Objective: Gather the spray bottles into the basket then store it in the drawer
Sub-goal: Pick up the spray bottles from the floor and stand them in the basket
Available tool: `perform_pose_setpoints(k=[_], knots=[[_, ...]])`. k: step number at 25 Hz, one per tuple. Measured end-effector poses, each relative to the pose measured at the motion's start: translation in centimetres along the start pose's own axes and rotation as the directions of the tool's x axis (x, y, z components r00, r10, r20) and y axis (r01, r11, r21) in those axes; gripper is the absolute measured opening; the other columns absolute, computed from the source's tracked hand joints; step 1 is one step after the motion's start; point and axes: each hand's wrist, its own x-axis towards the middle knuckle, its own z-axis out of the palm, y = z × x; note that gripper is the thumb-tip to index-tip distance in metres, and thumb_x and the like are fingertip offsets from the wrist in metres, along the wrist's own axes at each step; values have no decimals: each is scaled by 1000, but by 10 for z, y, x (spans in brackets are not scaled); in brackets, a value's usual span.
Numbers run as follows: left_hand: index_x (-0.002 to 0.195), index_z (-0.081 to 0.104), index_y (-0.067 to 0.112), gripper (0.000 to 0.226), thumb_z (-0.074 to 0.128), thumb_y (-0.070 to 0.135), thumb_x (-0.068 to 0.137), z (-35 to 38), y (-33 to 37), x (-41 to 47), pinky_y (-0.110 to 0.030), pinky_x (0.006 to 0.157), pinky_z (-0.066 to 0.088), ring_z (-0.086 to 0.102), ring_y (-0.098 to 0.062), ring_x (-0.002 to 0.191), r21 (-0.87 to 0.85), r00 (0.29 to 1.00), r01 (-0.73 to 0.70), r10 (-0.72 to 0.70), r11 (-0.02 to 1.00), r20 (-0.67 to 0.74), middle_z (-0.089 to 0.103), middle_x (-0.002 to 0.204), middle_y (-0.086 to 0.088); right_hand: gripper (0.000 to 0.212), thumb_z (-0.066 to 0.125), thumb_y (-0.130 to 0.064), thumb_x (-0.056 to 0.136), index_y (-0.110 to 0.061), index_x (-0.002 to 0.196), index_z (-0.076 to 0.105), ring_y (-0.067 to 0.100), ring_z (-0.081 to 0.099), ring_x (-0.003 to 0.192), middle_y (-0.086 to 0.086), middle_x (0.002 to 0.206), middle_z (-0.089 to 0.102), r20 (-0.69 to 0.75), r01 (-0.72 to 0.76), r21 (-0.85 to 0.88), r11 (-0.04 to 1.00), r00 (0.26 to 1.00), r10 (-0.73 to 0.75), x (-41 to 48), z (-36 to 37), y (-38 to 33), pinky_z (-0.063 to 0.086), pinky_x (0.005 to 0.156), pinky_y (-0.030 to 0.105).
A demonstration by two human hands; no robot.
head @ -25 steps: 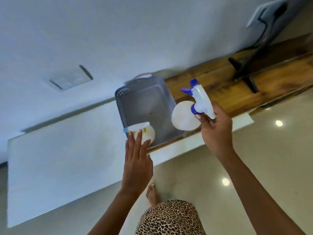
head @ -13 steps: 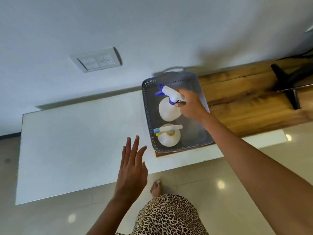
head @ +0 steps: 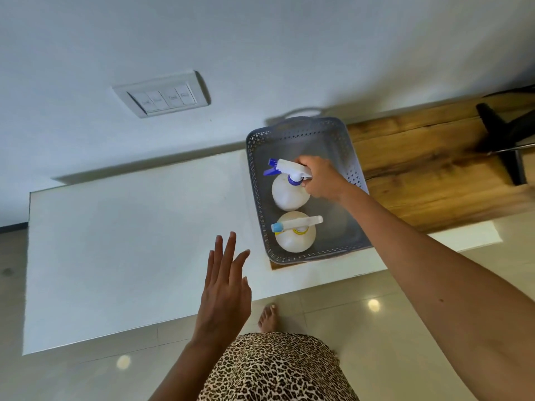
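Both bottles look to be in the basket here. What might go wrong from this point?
1. The right hand grips the blue-nozzle bottle by its trigger head; a squeeze may spray, and a careless release may knock it against the yellow-collared bottle beside it.
2. The basket sits near the front edge of the counter with the left hand hovering off it; a one-handed lift could tip the upright bottles.

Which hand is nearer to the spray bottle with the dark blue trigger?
Right. The right hand grips the bottle by its head, inside the basket; the left hand hovers open outside the basket.
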Motion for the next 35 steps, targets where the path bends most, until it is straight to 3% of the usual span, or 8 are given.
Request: perform_pose_setpoints(k=[4,6,10,16,24,27,29,35], knots=[[118,52,2,54,68,-10,68,-5,8,4,-58,104,21,22,-44,135,-9,999,-38,39,999,18,33,145,-25,56,60,10,76,-6,128,48,25,51,119,15,129,55,-57,-34,138,990,997,42,-14,-10,-5,44,95,31],[118,53,2,53,67,-10,69,-8,13,7,-57,105,20,21,-43,136,-8,998,-67,67,998,21,33,145,-25,60,57,12,78,-11,132,44,20,47,124,10,135,52,-116,-33,173,984,992,54,-26,-15,-6,41,95,25],[119,53,0,50,66,-8,71,-16,41,8,-56,106,19,19,-41,137,-32,987,-153,154,988,35,32,146,-25,51,58,6,82,-16,127,48,10,50,114,1,127,56,-284,-25,290,957,952,111,-79,-27,1,42,95,23],[119,53,-2,48,62,-11,73,-8,118,-17,-54,109,18,16,-41,137,-96,932,-347,354,933,75,32,146,-25,42,60,-4,85,-13,126,51,14,53,112,6,125,59,-350,-117,289,950,911,218,-227,-48,44,43,87,24],[123,50,-2,49,59,-9,75,39,267,-137,-50,112,14,13,-39,140,-144,765,-607,623,782,163,29,148,-25,31,58,-2,86,-10,116,58,13,58,100,4,113,65,-527,-275,518,810,643,556,-519,-25,121,47,90,23],[125,46,0,51,59,-6,76,71,325,-194,-49,113,12,10,-35,141,-196,684,-675,703,711,194,27,150,-24,28,56,-1,87,-10,113,60,9,57,91,0,107,65,-523,-341,603,721,515,680,-632,4,155,41,73,2],[125,45,1,52,60,-6,76,95,360,-232,-49,113,14,11,-36,141,-230,624,-715,751,660,214,26,150,-23,27,54,1,87,-9,111,61,10,57,87,1,105,65,-500,-372,659,653,431,751,-696,29,179,38,63,-4],[130,43,2,50,54,-3,82,184,421,-322,-49,115,15,6,-31,142,-351,419,-768,835,536,358,23,152,-20,21,55,-1,87,-8,105,63,21,63,90,11,101,69,-345,-415,829,375,149,927,-810,127,250,46,71,15]])
